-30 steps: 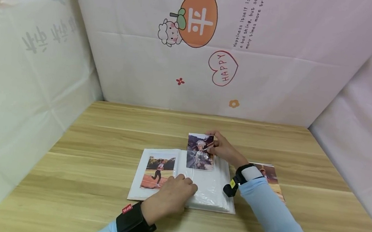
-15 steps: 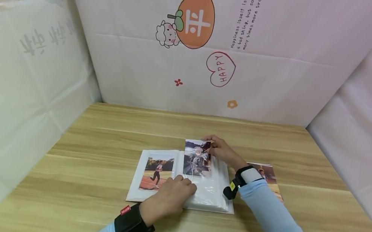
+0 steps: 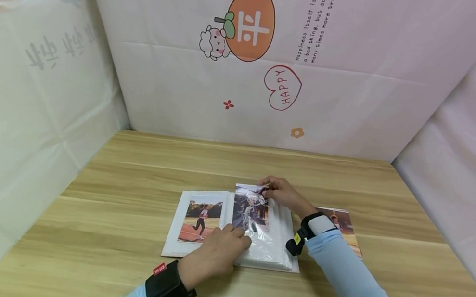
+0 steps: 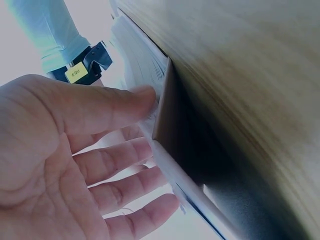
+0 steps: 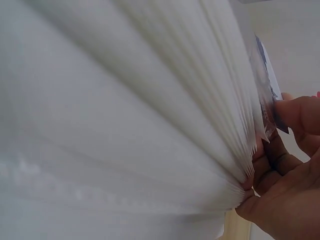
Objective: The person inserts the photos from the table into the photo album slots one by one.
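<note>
An open white photo album (image 3: 273, 249) lies on the table, its right half a stack of clear-sleeved pages. My right hand (image 3: 285, 196) pinches the upper right corner of a photo (image 3: 250, 210) of a figure in a pale hat. Most of this photo sits under the shiny plastic of the right page, its top edge sticking out above. In the right wrist view, page edges (image 5: 235, 125) fan out beside the fingers. My left hand (image 3: 219, 248) rests on the album's lower middle, fingers relaxed over the pages and thumb (image 4: 142, 100) at the bottom edge by the spine.
The left page holds a photo of a runner (image 3: 200, 222) on a red track. Several loose photos (image 3: 345, 227) lie right of the album, partly behind the right forearm. Printed cloth walls (image 3: 174, 88) stand at the back and sides of the wooden table (image 3: 81, 229).
The right hand has moved toward me with the photo, which has slid farther down under the plastic of the right page. The left hand has kept its place on the album.
</note>
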A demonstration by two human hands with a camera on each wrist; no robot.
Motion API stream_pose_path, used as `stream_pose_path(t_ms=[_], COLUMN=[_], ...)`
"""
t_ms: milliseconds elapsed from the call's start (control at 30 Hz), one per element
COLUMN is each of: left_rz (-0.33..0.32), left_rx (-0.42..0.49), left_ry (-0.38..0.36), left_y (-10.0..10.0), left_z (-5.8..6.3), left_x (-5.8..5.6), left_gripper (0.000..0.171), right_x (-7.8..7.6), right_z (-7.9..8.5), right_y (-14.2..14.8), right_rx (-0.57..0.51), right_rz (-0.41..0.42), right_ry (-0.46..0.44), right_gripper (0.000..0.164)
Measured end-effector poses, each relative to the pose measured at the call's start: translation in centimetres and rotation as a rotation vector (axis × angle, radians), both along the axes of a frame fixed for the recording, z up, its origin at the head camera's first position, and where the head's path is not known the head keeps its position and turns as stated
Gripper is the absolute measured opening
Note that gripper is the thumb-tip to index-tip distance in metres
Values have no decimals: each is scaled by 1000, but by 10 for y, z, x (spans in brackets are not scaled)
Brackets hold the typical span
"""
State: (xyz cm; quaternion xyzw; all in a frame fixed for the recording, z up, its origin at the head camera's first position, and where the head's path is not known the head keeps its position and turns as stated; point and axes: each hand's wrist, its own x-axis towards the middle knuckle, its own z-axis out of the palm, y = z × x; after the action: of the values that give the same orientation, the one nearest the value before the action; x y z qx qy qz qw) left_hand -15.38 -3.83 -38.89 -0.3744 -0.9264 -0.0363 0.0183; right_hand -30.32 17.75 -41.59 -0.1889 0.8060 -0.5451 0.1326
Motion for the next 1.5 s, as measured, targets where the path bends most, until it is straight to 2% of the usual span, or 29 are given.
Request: stream_pose_path(t_ms=[200,433,767,933,1000,1067,1167,1267,1500], left_rz=[-17,-3,0,-3,-2,1,3,4,-6], left_rx=[25,20,13,17,15,13,16,21,8], left_ry=[12,-5,-13,-17,-25,-32,-39,-40,-10], left_y=[-2,-1,-1,-2,-2,-2,-2,-2,-2], left_z=[-2,-2,-1,-1,-1,0,-1,-2,-1], left_x=[-1,0,0,0,0,0,0,0,-1], left_gripper=[38,39,44,45,46,47,47,47,48], right_x=[2,3,2,3,9,11,12,7,10], right_z=[0,0,1,1,9,10,12,4,5], right_y=[-2,-4,-9,-9,-12,-13,-16,-13,-12], right_rx=[8,22,114,117,132,154,182,169,172], right_rz=[24,57,78,106,112,117,114,124,102], right_ry=[-1,24,34,13,15,40,64,79,93], right_gripper=[22,20,17,16,16,15,11,10,17])
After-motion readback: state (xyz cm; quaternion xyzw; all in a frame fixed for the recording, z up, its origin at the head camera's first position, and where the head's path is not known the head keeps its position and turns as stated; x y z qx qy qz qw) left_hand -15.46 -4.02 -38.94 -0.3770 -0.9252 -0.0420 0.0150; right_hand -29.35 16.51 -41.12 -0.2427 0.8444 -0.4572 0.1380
